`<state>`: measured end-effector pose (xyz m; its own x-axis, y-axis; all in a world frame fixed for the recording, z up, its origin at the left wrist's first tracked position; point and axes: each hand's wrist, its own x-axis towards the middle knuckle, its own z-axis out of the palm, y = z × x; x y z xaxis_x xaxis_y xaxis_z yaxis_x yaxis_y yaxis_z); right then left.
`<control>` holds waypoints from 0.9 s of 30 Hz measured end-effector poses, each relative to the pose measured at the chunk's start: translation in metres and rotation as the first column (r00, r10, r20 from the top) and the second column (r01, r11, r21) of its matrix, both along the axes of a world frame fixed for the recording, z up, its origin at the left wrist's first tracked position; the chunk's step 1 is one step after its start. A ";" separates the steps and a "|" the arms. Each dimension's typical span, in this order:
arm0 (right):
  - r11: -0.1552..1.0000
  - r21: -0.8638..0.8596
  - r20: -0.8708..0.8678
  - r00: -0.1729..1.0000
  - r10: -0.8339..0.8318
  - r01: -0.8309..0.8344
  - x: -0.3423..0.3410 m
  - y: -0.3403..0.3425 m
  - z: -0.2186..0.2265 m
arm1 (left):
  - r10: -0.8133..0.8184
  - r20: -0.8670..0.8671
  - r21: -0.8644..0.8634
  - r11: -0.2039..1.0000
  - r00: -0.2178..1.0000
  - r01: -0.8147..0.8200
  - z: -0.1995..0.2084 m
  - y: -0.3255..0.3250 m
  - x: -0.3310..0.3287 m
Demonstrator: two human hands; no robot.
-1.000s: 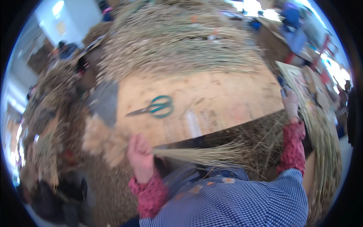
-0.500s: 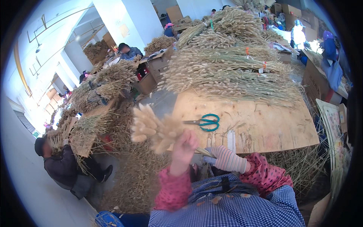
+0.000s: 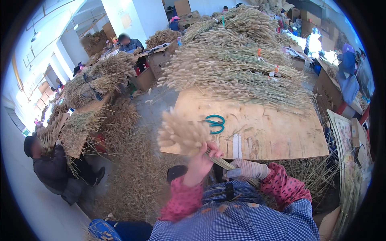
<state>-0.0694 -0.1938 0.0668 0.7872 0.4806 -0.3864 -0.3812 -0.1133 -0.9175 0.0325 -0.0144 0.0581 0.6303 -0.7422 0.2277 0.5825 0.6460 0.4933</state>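
The left hand (image 3: 200,160) has its fingers closed around the stems of a bundle of dried grass (image 3: 183,134), just under the fluffy heads at its ten o'clock. The bundle's long axis runs from ten to four o'clock, off the desk (image 3: 281,136) edge, and the gloved right hand (image 3: 247,170) pinches the stem end; the scissors (image 3: 216,123) lie at twelve.

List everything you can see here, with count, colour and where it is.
bunch of dried grass: one, pale tan, held in both hands
scissors: one pair, teal handles, on the board
plywood board: one, light wood, ahead
white strip: one, on the board's near edge
piled dried stalks: many, tan, at the board's far side
cardboard boxes: several, brown, behind left
seated person: one, dark clothes, lower left
left hand: bare, gripping the stems
right hand: gloved, at the stem ends
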 end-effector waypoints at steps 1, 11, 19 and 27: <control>0.999 -0.002 -0.040 0.999 0.035 -0.035 0.001 -0.001 -0.002 | -0.002 0.015 0.013 1.000 1.000 0.001 0.000 0.000 -0.003; 0.808 -0.587 0.313 0.934 0.173 0.047 -0.021 -0.012 0.034 | -0.098 0.015 0.047 0.994 0.995 0.097 0.006 0.011 -0.009; 0.743 -0.655 0.048 0.974 0.223 -0.138 -0.046 -0.004 0.019 | -0.126 -0.155 0.121 0.982 0.980 0.145 -0.019 0.001 -0.015; 0.808 -0.362 0.689 0.717 -0.104 0.465 -0.004 -0.003 0.063 | 0.285 0.134 0.456 0.832 0.949 -0.315 -0.041 -0.003 -0.026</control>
<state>-0.0733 -0.1972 0.1294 0.9885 0.0827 0.1262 0.1507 -0.5839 -0.7977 0.0061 -0.0174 0.0174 0.8359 -0.5462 -0.0534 0.3584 0.4697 0.8068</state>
